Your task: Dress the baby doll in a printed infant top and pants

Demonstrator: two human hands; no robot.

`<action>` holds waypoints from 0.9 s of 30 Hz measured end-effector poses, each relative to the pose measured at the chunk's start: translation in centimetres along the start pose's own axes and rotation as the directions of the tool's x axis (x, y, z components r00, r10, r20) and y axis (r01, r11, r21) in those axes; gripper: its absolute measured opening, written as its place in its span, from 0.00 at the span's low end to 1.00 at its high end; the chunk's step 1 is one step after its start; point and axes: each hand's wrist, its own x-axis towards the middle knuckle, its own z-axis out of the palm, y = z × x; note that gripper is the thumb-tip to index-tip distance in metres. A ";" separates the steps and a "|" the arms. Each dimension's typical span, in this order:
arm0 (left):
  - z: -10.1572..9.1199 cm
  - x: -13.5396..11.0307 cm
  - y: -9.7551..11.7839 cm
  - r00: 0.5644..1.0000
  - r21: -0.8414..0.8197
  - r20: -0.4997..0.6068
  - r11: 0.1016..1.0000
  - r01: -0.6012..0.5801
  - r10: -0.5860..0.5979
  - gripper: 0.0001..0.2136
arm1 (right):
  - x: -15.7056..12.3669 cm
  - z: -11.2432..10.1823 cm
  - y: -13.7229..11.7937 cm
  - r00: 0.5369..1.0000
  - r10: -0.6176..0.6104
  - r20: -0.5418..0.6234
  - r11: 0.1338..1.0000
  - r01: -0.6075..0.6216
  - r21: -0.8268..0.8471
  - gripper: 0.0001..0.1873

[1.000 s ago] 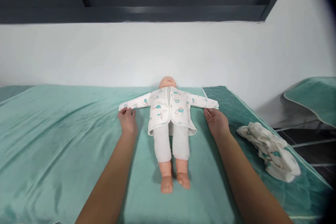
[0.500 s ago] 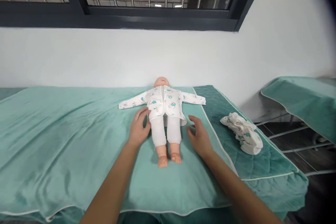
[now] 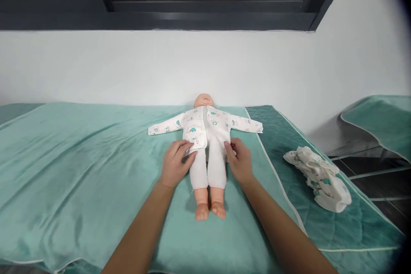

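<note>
A baby doll [image 3: 204,101] lies on its back on a teal sheet [image 3: 80,167], head toward the wall. It wears a white printed shirt [image 3: 205,127] with both sleeves spread out, and white leggings [image 3: 208,167]. My left hand [image 3: 175,163] pinches the shirt's lower left hem beside the doll's hip. My right hand [image 3: 239,160] grips the lower right hem at the other hip. The doll's bare feet [image 3: 210,209] point toward me.
A crumpled white printed garment [image 3: 319,177] lies on a darker quilted teal pad [image 3: 289,137] to the right. A white wall and a dark window frame [image 3: 192,13] stand behind the bed. Another teal-covered surface [image 3: 382,120] sits at far right.
My hands moved from the sleeve ends inward to the doll's hips. They now hold the shirt's bottom hem on either side.
</note>
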 end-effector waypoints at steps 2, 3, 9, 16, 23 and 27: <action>0.1 0.0 -0.1 1.000 0.000 -0.012 1.000 0.012 -0.012 0.08 | 0.3 -0.1 0.6 0.984 0.163 -0.067 0.974 -0.150 0.172 0.10; 0.0 0.0 -0.2 0.999 -0.007 -0.029 0.999 0.035 -0.035 0.06 | 0.5 -0.2 0.9 0.971 0.227 -0.070 0.944 -0.203 0.259 0.11; -0.8 0.8 -1.9 0.762 -0.445 -0.419 0.843 0.302 -0.494 0.06 | 0.8 -0.9 1.0 0.940 0.341 -0.013 0.779 -0.275 0.564 0.13; -1.1 1.3 -2.5 0.698 -0.601 -0.403 0.746 0.287 -0.593 0.05 | 0.3 -2.5 1.1 0.908 0.388 -0.156 0.733 -0.201 0.650 0.12; -2.5 -1.4 -0.9 0.712 -0.147 -0.406 0.810 0.568 -0.573 0.04 | -3.6 -5.7 1.0 0.848 0.502 -0.170 0.735 -0.315 0.600 0.10; -3.5 -3.4 0.0 0.783 -0.014 -0.321 0.830 0.558 -0.532 0.08 | -5.8 -10.8 -0.1 0.933 0.335 -0.132 0.937 -0.315 0.151 0.10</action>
